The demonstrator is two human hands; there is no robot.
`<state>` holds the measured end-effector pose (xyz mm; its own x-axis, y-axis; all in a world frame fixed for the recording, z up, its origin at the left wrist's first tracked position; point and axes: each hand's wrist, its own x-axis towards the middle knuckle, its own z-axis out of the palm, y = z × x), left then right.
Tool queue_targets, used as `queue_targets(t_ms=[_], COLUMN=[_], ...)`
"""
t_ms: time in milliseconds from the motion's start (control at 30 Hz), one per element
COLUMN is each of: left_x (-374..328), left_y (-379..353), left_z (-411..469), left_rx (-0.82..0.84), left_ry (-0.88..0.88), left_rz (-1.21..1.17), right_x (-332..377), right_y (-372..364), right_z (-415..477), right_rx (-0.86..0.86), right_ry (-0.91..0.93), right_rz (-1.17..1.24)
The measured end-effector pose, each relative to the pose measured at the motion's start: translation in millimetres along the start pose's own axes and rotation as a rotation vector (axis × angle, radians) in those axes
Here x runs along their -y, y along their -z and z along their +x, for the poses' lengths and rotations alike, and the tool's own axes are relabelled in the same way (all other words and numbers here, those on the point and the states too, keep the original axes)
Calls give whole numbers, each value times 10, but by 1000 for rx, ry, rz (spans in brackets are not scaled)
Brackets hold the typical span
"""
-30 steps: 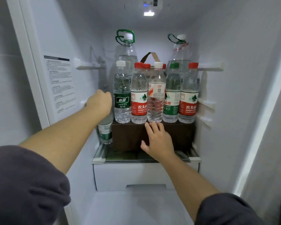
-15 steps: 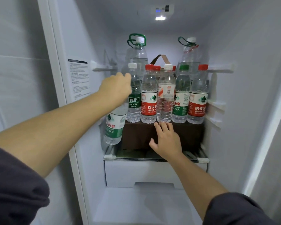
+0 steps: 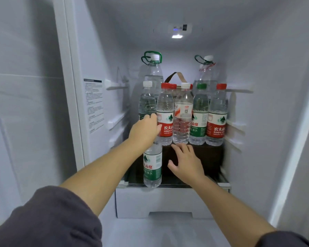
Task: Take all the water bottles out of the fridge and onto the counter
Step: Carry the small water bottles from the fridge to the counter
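My left hand (image 3: 144, 130) grips the top of a green-labelled water bottle (image 3: 152, 168), which hangs upright in front of the dark brown box (image 3: 210, 157). On that box stands a row of several small bottles: a white-capped one (image 3: 147, 100), a red-labelled one (image 3: 165, 120), a clear one (image 3: 183, 118), a green-labelled one (image 3: 199, 120) and another red-labelled one (image 3: 216, 122). Behind them rise two large bottles (image 3: 152, 72) (image 3: 206, 72) with green carry handles. My right hand (image 3: 185, 164) rests flat against the box front, fingers apart, holding nothing.
The fridge's glass shelf (image 3: 223, 183) carries the box, with a white drawer (image 3: 164, 202) below it. The left fridge wall bears a printed sticker (image 3: 95, 106). White shelf rails (image 3: 236, 127) stick out from the right wall. A brown strap (image 3: 176, 77) shows behind the row.
My left hand has carried the green-labelled bottle from the gap at the left of the box towards the middle and front. My right hand stays on the box. The camera view shifted.
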<state>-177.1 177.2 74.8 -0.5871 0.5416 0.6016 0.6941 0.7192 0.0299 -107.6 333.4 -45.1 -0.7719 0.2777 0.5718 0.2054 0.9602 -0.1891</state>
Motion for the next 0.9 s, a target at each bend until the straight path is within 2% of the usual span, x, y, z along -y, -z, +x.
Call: queue_targets(t_ms=[133,300,400,467,567,633,767,900], left_x=[10,142,305,408,540,590,585,614], left_y=[-88,-162,-288,-429,-653,-751,-846,-887], left_z=[-74,-257,-443,-586,-721,-743,-754,-769], left_rx=[-56,-52,-59,80,231,228,202,186], left_ry=[44,41,170,235,128,93,133,118], left_rz=[-128,-357,-247,-133,-61,-78,-149,-157], right_x=[55,275,438,507,597,670,802,645], right_y=[37,-3,-5,-4,-45,-77,-114,-44], right_z=[-34,-279,-325,-308,-278,-226,-85,-121], right_rx=[44,89,156,227,252,203,151,71], right_ry=[-54,-70,-145,-208,-271,-311,-368,-434], right_rz=[114,517,717,820,859,904,885,873])
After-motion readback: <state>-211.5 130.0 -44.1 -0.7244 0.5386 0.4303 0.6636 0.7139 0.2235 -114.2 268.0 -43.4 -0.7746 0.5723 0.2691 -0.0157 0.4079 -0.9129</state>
